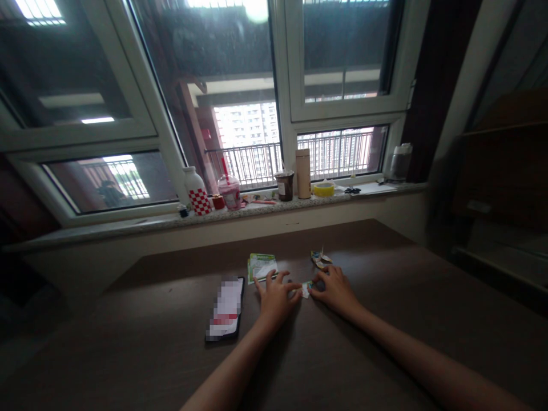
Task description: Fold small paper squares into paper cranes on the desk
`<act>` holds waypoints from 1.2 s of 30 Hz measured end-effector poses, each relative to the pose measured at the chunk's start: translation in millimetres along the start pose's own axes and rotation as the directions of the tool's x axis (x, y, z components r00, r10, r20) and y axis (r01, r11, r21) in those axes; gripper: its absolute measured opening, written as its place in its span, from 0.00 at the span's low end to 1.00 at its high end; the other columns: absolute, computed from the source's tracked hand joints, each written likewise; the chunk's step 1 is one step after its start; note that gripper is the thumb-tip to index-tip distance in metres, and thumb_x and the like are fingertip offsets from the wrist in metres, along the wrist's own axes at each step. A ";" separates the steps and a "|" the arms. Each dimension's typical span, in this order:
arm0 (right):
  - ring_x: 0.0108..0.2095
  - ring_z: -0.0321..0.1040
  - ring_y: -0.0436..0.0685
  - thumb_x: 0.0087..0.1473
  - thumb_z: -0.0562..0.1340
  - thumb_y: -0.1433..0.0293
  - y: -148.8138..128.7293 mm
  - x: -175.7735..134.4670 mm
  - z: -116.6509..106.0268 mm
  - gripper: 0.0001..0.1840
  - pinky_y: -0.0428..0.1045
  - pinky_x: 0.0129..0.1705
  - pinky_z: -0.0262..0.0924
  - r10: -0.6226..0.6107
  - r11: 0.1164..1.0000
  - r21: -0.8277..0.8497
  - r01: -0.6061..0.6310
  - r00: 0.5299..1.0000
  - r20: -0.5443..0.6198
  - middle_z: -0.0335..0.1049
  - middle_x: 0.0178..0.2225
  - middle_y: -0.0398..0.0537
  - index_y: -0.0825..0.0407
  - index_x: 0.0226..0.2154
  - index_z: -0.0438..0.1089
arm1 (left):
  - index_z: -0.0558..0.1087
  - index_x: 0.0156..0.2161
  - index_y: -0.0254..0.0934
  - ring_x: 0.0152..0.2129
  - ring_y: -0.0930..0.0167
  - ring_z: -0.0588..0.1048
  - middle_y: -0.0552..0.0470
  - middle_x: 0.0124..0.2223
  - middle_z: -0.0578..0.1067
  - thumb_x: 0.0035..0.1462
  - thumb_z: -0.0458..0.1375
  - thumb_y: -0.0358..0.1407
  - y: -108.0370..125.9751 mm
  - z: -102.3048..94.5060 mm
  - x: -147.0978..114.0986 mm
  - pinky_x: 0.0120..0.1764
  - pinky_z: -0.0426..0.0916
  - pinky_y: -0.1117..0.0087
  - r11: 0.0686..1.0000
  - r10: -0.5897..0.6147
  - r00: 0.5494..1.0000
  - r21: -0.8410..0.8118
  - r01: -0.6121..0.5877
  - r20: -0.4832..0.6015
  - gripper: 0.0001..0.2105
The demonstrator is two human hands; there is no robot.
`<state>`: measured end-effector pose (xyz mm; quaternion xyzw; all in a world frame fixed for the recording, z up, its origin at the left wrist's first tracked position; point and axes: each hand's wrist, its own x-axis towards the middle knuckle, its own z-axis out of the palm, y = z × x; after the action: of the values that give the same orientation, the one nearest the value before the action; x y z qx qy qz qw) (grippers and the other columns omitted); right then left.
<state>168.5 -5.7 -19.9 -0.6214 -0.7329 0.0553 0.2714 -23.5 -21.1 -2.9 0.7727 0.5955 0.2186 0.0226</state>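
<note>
Between my two hands, low over the brown table [171, 354], is a small piece of white, green and blue printed paper [305, 289]. My left hand [274, 297] pinches its left side with thumb and index finger, the other fingers spread towards a small stack of green-and-white printed cards or sheets [262, 266]. My right hand [336, 290] is closed on the paper's right side. Just beyond its fingers lies a crumpled or folded bit of colourful printed paper [320, 260]. The paper's exact shape is partly hidden by my fingers.
A phone [225, 308] lies left of my left hand. On the windowsill stand a red-checked white bottle [197, 191], a pink drink cup [230, 193], a dark drink cup [285, 185], a tan flask [303, 174], yellow tape [324, 190], scissors [353, 190] and a clear jug [401, 162].
</note>
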 end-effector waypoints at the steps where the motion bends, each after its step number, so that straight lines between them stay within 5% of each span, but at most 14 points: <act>1: 0.53 0.60 0.65 0.50 0.67 0.57 -0.3 -0.4 -0.3 0.16 0.57 0.54 0.57 0.003 1.000 0.002 -0.003 1.000 0.004 0.67 0.48 0.56 0.50 0.38 0.76 | 0.80 0.43 0.61 0.62 0.52 0.57 0.58 0.59 0.72 0.58 0.61 0.46 0.1 0.0 0.0 0.60 0.28 0.29 1.000 -0.002 1.000 0.000 0.002 0.000 0.09; 27: 0.56 0.60 0.67 0.44 0.70 0.51 5.0 -5.5 2.2 0.27 0.59 0.58 0.55 -0.011 0.997 0.082 0.008 1.000 0.024 0.65 0.52 0.57 0.50 0.43 0.73 | 0.80 0.42 0.62 0.62 0.53 0.57 0.59 0.59 0.71 0.57 0.62 0.46 -0.1 0.4 0.9 0.60 0.29 0.29 1.000 -0.018 1.000 -0.022 0.018 0.011 0.08; 36: 0.51 0.62 0.64 0.54 0.65 0.64 17.8 1.6 6.1 0.09 0.59 0.56 0.57 -0.025 0.972 0.235 0.034 0.999 -0.040 0.70 0.45 0.53 0.47 0.37 0.80 | 0.80 0.42 0.61 0.62 0.53 0.57 0.58 0.59 0.71 0.57 0.62 0.47 0.4 0.2 0.2 0.60 0.30 0.29 1.000 -0.014 1.000 -0.018 0.014 0.012 0.08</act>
<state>181.2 1.3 -31.9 -0.5750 -0.7251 0.1263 0.3573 -23.1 -21.0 -2.9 0.7695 0.5988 0.2195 0.0347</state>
